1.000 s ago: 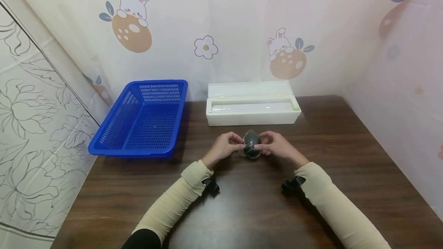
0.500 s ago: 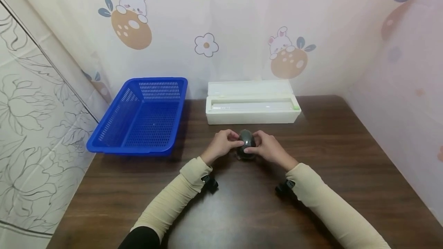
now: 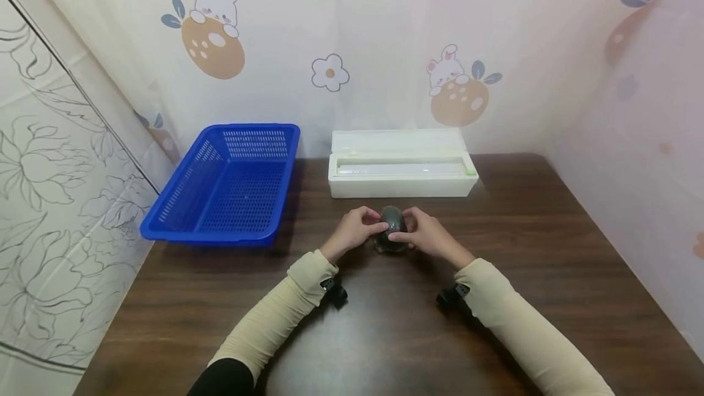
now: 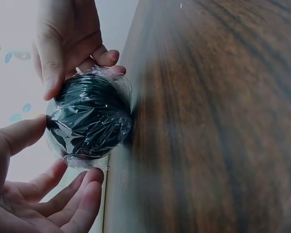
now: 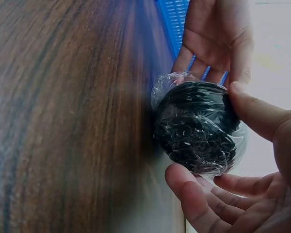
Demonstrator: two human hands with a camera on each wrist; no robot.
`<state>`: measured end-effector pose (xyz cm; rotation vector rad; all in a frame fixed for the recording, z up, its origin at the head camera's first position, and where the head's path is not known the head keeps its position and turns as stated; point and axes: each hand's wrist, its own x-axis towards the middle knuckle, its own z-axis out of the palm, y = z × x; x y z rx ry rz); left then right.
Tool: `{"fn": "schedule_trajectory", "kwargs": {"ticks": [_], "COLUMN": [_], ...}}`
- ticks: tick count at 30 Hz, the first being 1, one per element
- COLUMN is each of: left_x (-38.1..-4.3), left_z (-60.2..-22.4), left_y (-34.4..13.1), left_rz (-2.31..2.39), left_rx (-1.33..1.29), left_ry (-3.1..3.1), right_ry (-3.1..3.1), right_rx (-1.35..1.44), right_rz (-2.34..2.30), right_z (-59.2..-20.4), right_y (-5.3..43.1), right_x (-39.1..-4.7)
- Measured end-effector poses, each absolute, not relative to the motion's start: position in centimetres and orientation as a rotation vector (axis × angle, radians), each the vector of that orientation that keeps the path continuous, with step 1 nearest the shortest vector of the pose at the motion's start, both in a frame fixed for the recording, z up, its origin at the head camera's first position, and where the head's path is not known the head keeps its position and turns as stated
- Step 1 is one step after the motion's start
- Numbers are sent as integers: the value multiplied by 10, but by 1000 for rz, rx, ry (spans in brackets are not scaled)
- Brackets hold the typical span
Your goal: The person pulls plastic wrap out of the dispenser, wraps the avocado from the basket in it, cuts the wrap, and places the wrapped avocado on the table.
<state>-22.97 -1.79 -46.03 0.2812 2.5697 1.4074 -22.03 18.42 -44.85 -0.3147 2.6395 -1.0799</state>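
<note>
A dark green, rounded oval thing wrapped in crinkled cling film (image 3: 391, 217) stands on the table in front of the white box. My left hand (image 3: 352, 230) pinches it from the left, the thumb on its near side. From the right, my right hand (image 3: 431, 234) holds it the same way with thumb and fingers. Up close in the left wrist view, the clear film lies bunched and loose along the edges of the wrapped thing (image 4: 89, 116). In the right wrist view, the underside of the wrapped thing (image 5: 196, 128) meets or nearly meets the table.
A blue perforated plastic basket (image 3: 264, 245) sits at the back left. Behind my hands is a long white cling film dispenser box (image 3: 401, 188), lid raised, with a small green piece at its right end. Printed curtains border the brown wooden table (image 3: 396, 341).
Both hands and the wrapped thing have shifted slightly left since a second ago, the right hand most. Its thumb now lies further across the front. Over the last half second little differs.
</note>
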Motion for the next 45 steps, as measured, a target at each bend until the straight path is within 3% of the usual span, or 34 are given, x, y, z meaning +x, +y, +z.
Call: {"fn": "schedule_trajectory", "kwargs": {"ticks": [33, 45], "left_x": [-231, -231], "left_z": [-459, -450], "left_y": [-12, -23], "left_rz": [1402, 1427], "left_rx": [295, 270], "left_ry": [2571, 2692], "right_ry": [2622, 2901], "right_rx": [-302, -262], "right_rz": [-1075, -988], "right_z": [-443, -428], "right_y": [205, 213], "right_x": [-225, -226]}}
